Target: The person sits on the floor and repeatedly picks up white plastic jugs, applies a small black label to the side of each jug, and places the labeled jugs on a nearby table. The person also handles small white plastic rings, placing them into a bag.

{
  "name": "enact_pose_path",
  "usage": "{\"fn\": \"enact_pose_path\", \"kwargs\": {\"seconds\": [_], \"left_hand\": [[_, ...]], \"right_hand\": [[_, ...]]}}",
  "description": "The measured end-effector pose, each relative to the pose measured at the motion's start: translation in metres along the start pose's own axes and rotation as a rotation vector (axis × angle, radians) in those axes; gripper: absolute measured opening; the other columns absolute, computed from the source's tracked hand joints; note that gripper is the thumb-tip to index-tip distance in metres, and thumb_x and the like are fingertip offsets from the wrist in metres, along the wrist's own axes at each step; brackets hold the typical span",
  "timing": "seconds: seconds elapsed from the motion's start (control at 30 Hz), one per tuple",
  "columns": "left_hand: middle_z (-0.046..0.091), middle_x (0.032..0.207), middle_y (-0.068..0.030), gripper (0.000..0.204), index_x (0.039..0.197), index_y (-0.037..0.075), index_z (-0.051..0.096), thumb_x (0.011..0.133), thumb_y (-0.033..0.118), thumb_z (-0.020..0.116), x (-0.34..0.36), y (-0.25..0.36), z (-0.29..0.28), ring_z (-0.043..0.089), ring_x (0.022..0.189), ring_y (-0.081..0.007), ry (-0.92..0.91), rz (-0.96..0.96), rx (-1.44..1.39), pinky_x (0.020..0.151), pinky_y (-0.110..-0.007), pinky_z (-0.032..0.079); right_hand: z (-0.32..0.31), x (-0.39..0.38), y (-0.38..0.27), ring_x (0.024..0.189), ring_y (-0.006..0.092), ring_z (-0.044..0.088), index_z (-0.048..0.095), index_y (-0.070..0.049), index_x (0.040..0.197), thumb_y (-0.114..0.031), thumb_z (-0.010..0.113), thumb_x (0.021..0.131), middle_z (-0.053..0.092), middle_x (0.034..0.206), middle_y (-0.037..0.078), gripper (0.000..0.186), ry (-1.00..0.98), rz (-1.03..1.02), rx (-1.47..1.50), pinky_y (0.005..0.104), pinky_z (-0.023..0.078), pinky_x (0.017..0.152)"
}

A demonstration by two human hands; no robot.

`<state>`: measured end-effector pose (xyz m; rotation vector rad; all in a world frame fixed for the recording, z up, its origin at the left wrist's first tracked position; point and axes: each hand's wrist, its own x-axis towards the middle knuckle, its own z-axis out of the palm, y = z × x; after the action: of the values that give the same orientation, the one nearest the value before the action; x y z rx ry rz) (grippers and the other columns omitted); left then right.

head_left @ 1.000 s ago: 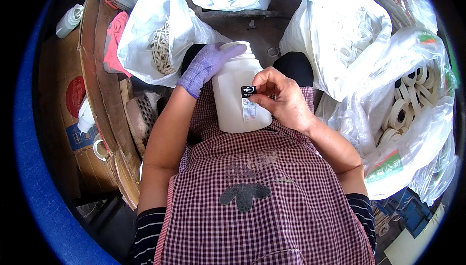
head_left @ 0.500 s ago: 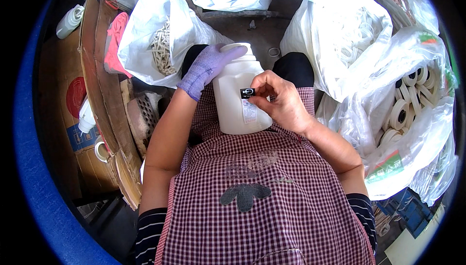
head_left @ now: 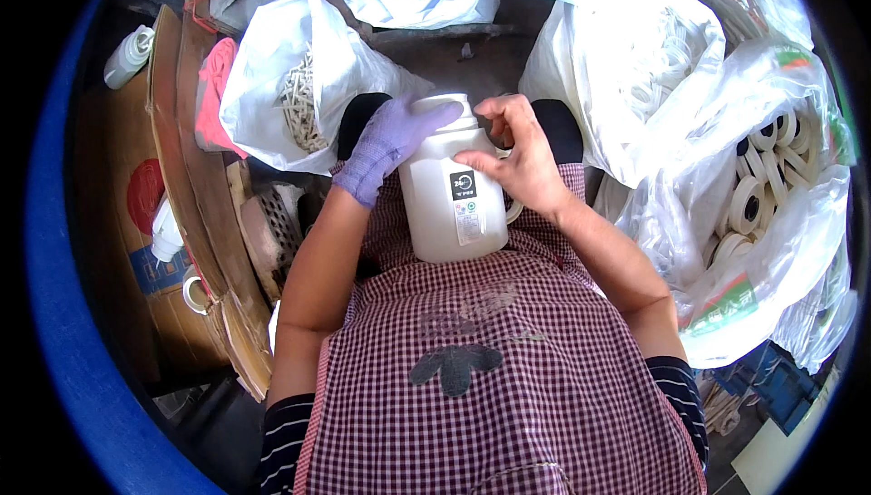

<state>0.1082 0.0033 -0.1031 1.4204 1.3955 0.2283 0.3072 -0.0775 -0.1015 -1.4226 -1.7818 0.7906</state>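
Observation:
A white plastic jug sits upright on my checked-apron lap, a handle at its right and a black-and-white label on its front. My left hand, in a purple glove, is closed round its neck, thumb across the top part. My bare right hand is at the jug's upper right, thumb touching the body just above the label, fingers apart and bent near the rim.
A bag of small white pieces and pink cloth lie front left, beside cardboard and white containers. Bags of white coils and rolls crowd the right.
My right hand has left the label, moving up toward the rim with its fingers spreading. The label's black part now lies flat and fully visible. The jug sits slightly lower, its handle showing.

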Motion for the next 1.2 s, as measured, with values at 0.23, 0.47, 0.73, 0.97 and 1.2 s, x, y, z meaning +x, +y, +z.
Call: {"fn": "enact_pose_path", "kwargs": {"seconds": [0.23,0.47,0.73,0.97,1.2], "left_hand": [[0.07,0.103,-0.0184,0.07,0.117,-0.009,0.064,0.083,0.052,0.071,0.011,-0.02,0.007,0.067,0.091,-0.0204,0.073,0.049,0.096,0.085,-0.033,0.051],[0.066,0.116,-0.0138,0.051,0.125,-0.001,0.057,0.082,0.018,0.078,-0.014,0.01,-0.018,0.065,0.102,-0.0191,0.15,0.391,-0.357,0.089,-0.032,0.053],[0.06,0.121,-0.0152,0.087,0.132,0.0,0.05,0.061,0.029,0.09,-0.083,0.094,-0.055,0.062,0.112,-0.0276,0.165,0.984,-0.028,0.098,-0.038,0.047],[0.052,0.134,-0.0209,0.097,0.137,-0.004,0.045,0.063,0.044,0.087,-0.103,0.097,-0.09,0.047,0.13,-0.0354,0.433,1.086,0.094,0.111,-0.047,0.032],[0.043,0.145,-0.023,0.099,0.152,-0.002,0.024,0.083,0.048,0.073,-0.083,0.095,-0.084,0.044,0.134,-0.0375,0.683,1.086,-0.385,0.113,-0.047,0.032]], "right_hand": [[-0.007,-0.057,-0.022,0.107,0.0352,0.056,0.049,-0.005,0.118,-0.029,0.091,0.062,0.052,0.114,0.017,0.074,-0.247,-0.218,-0.153,0.0428,0.049,0.092],[-0.062,-0.059,0.005,0.07,0.0164,0.058,0.057,-0.001,0.114,-0.019,0.077,0.085,0.053,0.116,0.014,0.04,0.048,0.09,0.016,0.0301,0.051,0.067],[-0.091,0.004,-0.035,0.095,0.0352,0.064,0.057,0.0,0.12,-0.021,0.062,0.096,0.064,0.106,0.018,0.033,-0.182,-0.144,0.029,0.0407,0.052,0.084],[-0.11,0.026,-0.068,0.092,0.0305,0.066,0.06,-0.001,0.114,-0.024,0.065,0.095,0.066,0.101,0.014,0.031,-0.099,-0.207,0.057,0.038,0.052,0.08],[-0.154,0.044,-0.1,0.066,0.0216,0.063,0.063,0.002,0.108,-0.025,0.062,0.097,0.066,0.081,0.013,0.029,0.142,-0.164,0.048,0.0341,0.053,0.066]]}}
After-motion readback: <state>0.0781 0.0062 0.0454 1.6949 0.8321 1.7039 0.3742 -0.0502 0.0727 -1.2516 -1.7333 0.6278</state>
